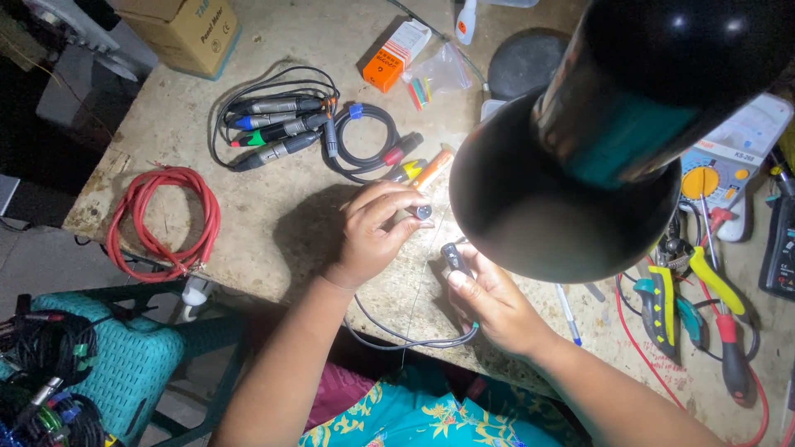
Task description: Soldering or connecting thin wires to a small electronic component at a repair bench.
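My left hand (374,232) pinches a small grey cylindrical connector piece (423,212) between thumb and fingertips above the workbench. Just to its right, my right hand (490,300) grips a dark plug body (455,257) at the end of a grey cable (414,339), which loops down below the bench edge. The two parts are a few centimetres apart. A big black lamp shade (571,190) hangs close over the right hand and hides the bench behind it.
Coiled black cables with coloured plugs (286,124), a red cable coil (161,219), an orange box (396,56), a cardboard box (186,29), pliers and screwdrivers (704,306), a multimeter (729,170). A teal stool (132,356) holding cables stands lower left.
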